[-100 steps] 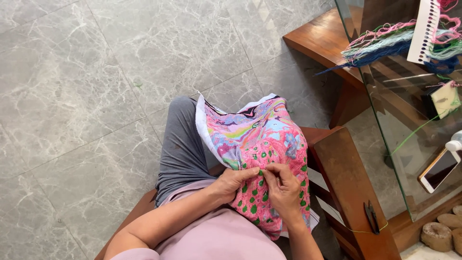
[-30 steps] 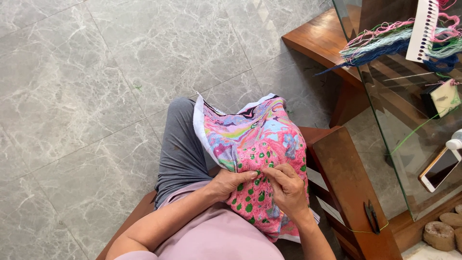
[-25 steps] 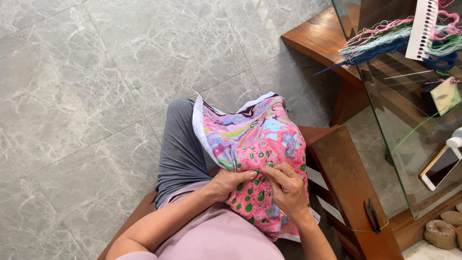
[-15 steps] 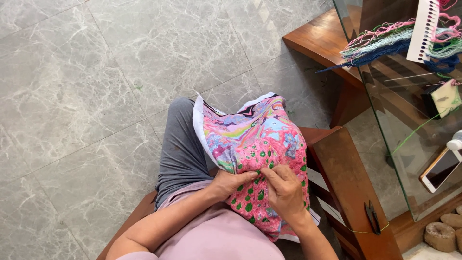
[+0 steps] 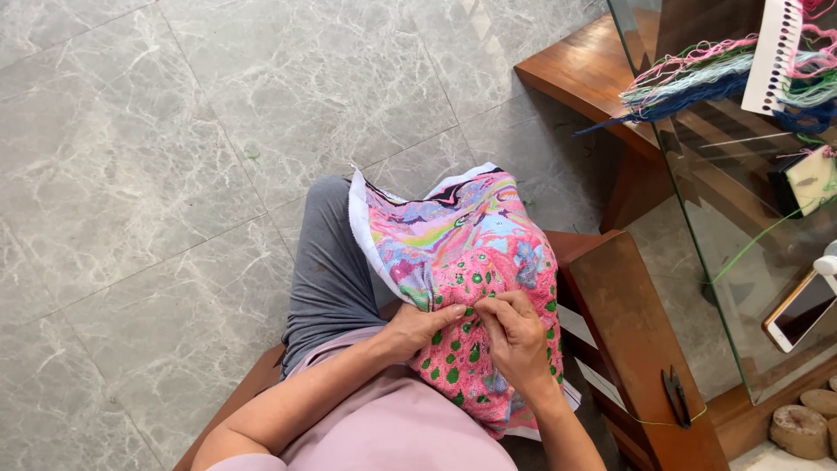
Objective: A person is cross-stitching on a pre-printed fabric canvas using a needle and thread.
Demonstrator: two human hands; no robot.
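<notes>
A colourful embroidered cloth (image 5: 475, 262), mostly pink with green spots and a white border, lies over my lap. My left hand (image 5: 418, 327) grips the cloth's left edge, thumb on top. My right hand (image 5: 514, 336) rests on the pink part beside it, fingertips pinched together at the fabric; a needle is too small to make out. Both hands nearly touch in the middle of the cloth. My grey trouser leg (image 5: 327, 270) shows under the cloth.
A wooden chair arm (image 5: 636, 340) on my right carries small black snips (image 5: 676, 397) with a green thread. A glass table (image 5: 732, 174) holds bundled coloured threads (image 5: 697, 78), a white thread card (image 5: 776, 52) and a phone (image 5: 798, 310). Grey marble floor (image 5: 157, 174) lies to the left.
My right hand has shifted slightly over the pink area while my left hand keeps its hold. The cloth has barely moved.
</notes>
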